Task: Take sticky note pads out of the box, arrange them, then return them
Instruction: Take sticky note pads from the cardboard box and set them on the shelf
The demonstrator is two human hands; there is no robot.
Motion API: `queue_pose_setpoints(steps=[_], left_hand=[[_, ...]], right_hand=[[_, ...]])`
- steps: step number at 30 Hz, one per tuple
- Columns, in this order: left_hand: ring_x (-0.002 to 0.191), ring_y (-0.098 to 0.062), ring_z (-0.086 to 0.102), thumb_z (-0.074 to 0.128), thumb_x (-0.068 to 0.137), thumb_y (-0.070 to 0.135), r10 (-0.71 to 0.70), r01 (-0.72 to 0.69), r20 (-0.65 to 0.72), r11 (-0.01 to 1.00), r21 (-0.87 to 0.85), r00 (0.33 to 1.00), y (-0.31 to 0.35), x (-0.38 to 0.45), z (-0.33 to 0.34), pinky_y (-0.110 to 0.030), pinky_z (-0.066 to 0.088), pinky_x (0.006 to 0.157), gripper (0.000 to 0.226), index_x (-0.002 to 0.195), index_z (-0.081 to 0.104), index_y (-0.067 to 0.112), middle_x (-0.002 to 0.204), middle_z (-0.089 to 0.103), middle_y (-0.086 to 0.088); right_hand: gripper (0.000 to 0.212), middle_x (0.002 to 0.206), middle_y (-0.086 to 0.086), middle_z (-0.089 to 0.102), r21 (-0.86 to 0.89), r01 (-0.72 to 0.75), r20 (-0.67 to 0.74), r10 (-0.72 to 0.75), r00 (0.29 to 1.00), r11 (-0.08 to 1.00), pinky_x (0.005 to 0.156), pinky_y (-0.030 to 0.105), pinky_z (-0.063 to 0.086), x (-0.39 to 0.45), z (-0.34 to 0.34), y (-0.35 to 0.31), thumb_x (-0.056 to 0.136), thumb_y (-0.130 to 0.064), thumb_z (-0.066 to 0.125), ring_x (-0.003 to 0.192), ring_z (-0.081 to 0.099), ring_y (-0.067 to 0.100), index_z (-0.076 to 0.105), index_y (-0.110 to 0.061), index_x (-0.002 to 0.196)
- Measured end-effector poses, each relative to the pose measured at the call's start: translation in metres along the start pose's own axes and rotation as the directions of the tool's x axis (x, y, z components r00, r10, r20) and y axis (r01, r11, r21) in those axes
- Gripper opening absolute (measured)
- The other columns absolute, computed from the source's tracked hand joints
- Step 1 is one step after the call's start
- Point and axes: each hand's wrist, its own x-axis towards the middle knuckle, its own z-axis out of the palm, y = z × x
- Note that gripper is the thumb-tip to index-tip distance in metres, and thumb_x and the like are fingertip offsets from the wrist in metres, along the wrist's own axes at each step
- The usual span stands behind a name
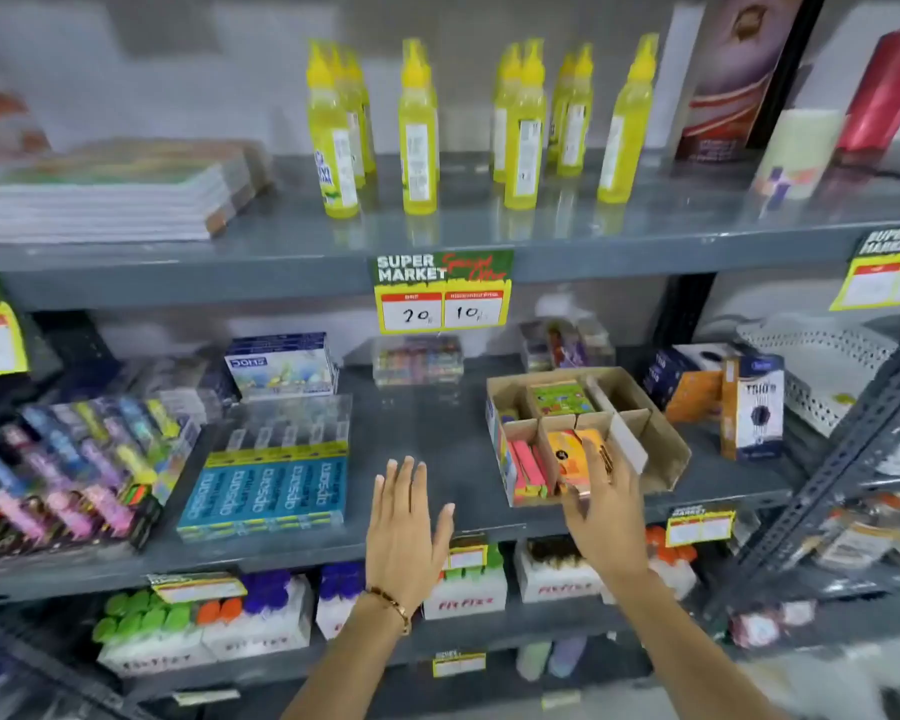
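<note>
A brown cardboard box (661, 433) with dividers sits on the middle shelf, right of centre. Inside it are pink pads (528, 467) standing at the front left, a green printed pad (559, 398) at the back, and orange pads (567, 457) in the front middle compartment. My right hand (601, 504) is at the box's front edge, its fingers closed on an orange sticky note pad (596, 462) at the middle compartment. My left hand (404, 527) hovers flat, fingers spread, over the bare shelf left of the box, holding nothing.
Blue Apsara packs (266, 491) lie left of my left hand, with colourful pens (68, 470) further left. A Trio box (752, 407) stands right of the cardboard box. Yellow bottles (417, 127) line the upper shelf. A price tag (440, 291) hangs on its edge.
</note>
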Motion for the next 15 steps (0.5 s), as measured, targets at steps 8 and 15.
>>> queue_pose_setpoints(steps=[8, 15], left_hand=[[0.126, -0.042, 0.039, -0.002, 0.092, 0.055, -0.209, 0.200, 0.152, 0.977, 0.074, 0.966, -0.026, 0.012, 0.047, -0.051, 0.028, 0.105, 0.084, 0.128, 0.044, -0.006, 0.132, 0.047, -0.028], [0.124, -0.042, 0.041, -0.003, 0.092, 0.054, -0.260, 0.245, 0.172, 0.964, 0.102, 0.950, -0.032, 0.012, 0.065, -0.049, 0.025, 0.104, 0.083, 0.128, 0.044, -0.005, 0.131, 0.048, -0.027]], right_hand=[[0.088, 0.154, 0.023, 0.016, -0.060, -0.116, 0.263, 0.128, 0.956, 0.991, 0.114, 0.053, 0.022, 0.028, 0.021, 0.028, 0.078, -0.039, 0.071, 0.142, 0.008, 0.042, 0.024, -0.015, 0.148], [0.097, 0.145, 0.025, 0.024, -0.034, -0.143, 0.304, 0.147, 0.941, 0.989, 0.112, 0.048, 0.025, 0.034, 0.021, 0.033, 0.074, -0.043, 0.074, 0.136, 0.014, 0.040, 0.019, -0.018, 0.150]])
